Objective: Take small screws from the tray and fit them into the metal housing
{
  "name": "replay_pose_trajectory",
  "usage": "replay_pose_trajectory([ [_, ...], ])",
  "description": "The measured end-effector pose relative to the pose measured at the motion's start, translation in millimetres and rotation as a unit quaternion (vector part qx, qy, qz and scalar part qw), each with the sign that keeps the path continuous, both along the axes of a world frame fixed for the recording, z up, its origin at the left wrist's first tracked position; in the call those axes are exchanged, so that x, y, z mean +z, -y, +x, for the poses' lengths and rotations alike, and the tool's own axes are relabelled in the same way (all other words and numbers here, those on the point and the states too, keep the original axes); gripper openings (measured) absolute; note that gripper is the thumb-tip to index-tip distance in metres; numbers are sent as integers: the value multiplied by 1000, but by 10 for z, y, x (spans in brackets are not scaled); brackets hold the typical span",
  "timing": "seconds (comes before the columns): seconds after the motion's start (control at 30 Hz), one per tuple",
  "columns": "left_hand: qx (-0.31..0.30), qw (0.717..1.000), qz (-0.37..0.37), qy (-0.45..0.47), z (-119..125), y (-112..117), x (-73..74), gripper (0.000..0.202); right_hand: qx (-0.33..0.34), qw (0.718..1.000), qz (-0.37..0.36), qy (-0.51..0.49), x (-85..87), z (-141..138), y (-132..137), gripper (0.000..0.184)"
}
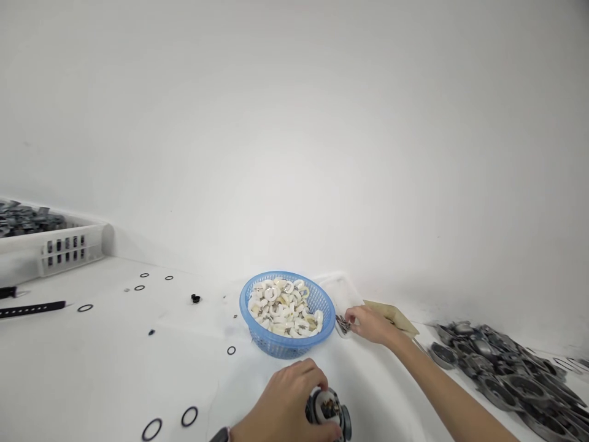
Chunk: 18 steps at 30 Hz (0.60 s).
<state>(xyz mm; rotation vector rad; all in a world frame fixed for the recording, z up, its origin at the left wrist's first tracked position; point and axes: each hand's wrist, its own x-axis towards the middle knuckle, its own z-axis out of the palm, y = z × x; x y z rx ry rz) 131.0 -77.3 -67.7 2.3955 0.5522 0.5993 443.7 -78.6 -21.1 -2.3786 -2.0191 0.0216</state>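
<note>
Left hand low at the near edge of the view, fingers curled over a round grey metal housing that rests on the white surface. The grip closes on its rim; the open face of the part shows small dark bits inside.

Right hand reached forward and to the right of the blue basket, fingertips pinched together at a small cluster of little metal pieces in a clear plastic bag. Cannot tell whether a piece is truly between the fingers or only being touched.

Blue basket stands just beyond the left hand, heaped with white plastic rings. A tan card lies just past the right hand.

Far right: a spread pile of grey metal housings, the same sort as the one held. Far left: a white slotted crate filled with dark metal parts. Black O-rings lie scattered across the surface, with a black strap-like strip near the left edge.

Progress, as a judgement: one housing is in hand and seemingly part-fitted, with the right hand at the small metal pieces. The large pile at right and the full basket of rings suggest plenty of stock on hand. Which heap is finished work cannot be told from this view.
</note>
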Motion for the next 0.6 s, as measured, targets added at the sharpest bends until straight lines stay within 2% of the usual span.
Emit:
replay_pose_trajectory([
  [0.1, -3, 1000, -2, -12, 18, -39, -21, 39, -6, 999, -15, 32, -163, -10, -208, 26],
  [0.23, -14, 1000, 1, -17, 43, -77, -53, 42, -17, 998, -36, 57, -252, 34, -378, 28],
  [0.6, -14, 1000, -8, -23, 20, -35, 13, 41, -59, 995, -31, 71, -381, 100, -469, 30],
])
